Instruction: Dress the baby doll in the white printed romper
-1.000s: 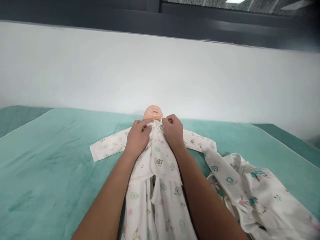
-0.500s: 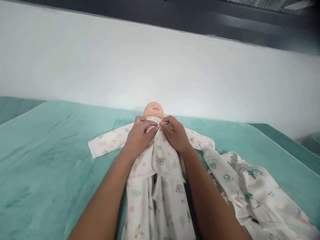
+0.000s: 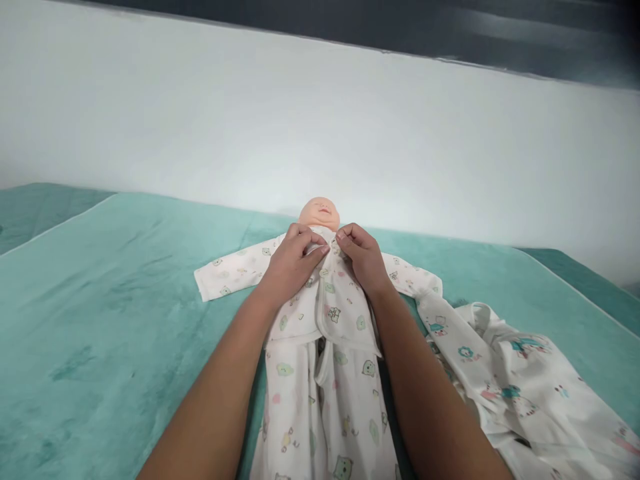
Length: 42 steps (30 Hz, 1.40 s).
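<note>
A baby doll (image 3: pixel 320 212) lies on its back, head toward the wall. It wears a white printed baby jacket (image 3: pixel 345 313) over matching trousers (image 3: pixel 295 400), sleeves spread to both sides. Near the collar, my left hand (image 3: pixel 297 260) pinches one front edge of the jacket between thumb and fingers. Opposite it, my right hand (image 3: pixel 363 257) pinches the other edge, thumb against forefinger. A small fastening shows on the front below my fingertips; what lies right under them is hidden.
On the right, a second white baby garment (image 3: pixel 505 380) with teal prints lies crumpled, touching the doll's sleeve end. A teal cover (image 3: pixel 125 300) spreads beneath everything. Behind the doll's head rises a white wall (image 3: pixel 300 120) with a dark band above.
The view has shifted slightly, so everything sits a little further right and higher. My hands have moved up toward the collar, and a fastening below them is now uncovered.
</note>
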Motion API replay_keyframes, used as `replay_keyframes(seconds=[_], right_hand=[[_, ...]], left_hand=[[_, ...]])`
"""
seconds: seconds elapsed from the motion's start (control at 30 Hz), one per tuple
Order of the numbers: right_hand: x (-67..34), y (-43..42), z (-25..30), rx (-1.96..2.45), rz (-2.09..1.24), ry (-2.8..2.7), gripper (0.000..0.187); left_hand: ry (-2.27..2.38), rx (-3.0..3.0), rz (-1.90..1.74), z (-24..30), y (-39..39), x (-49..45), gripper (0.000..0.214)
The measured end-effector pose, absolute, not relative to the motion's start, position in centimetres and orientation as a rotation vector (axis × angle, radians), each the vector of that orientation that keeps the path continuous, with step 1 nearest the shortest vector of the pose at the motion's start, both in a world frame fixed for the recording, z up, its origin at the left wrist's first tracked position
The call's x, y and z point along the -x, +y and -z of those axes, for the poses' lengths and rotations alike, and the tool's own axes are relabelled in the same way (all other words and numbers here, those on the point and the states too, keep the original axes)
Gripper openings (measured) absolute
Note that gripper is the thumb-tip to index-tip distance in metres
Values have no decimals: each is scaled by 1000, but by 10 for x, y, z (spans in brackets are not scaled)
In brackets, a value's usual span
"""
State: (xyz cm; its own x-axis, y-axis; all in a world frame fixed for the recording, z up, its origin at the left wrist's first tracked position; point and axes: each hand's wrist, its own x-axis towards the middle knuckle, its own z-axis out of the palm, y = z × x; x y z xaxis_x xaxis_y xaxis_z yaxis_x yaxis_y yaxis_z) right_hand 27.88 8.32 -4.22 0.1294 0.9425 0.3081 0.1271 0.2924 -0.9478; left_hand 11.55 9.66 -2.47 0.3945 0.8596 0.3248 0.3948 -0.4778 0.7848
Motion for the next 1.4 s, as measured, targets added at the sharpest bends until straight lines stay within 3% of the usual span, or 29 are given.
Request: replay_keyframes(seconds=[0.27, 0.43, 0.57, 0.8, 1.03, 1.4], right_hand=[[-279, 79, 39, 1054, -864, -1355, 25], [-278, 77, 32, 1161, -701, -1406, 37], [-282, 64, 8, 1306, -625, -1662, 28], [-289, 44, -19, 1433, -947, -1955, 11], [-283, 55, -3, 1197, -1119, -1761, 15], [-276, 56, 3, 1157, -1091, -1670, 20]], left_hand=[[1142, -2044, -1064, 25, 96, -122, 11], [1194, -1940, -1205, 26, 92, -125, 13], [1052, -1909, -1202, 27, 78, -113, 12], [932, -1967, -927, 32, 59, -93, 20], [878, -1949, -890, 31, 64, -89, 15], [799, -1879, -978, 36, 68, -88, 12]])
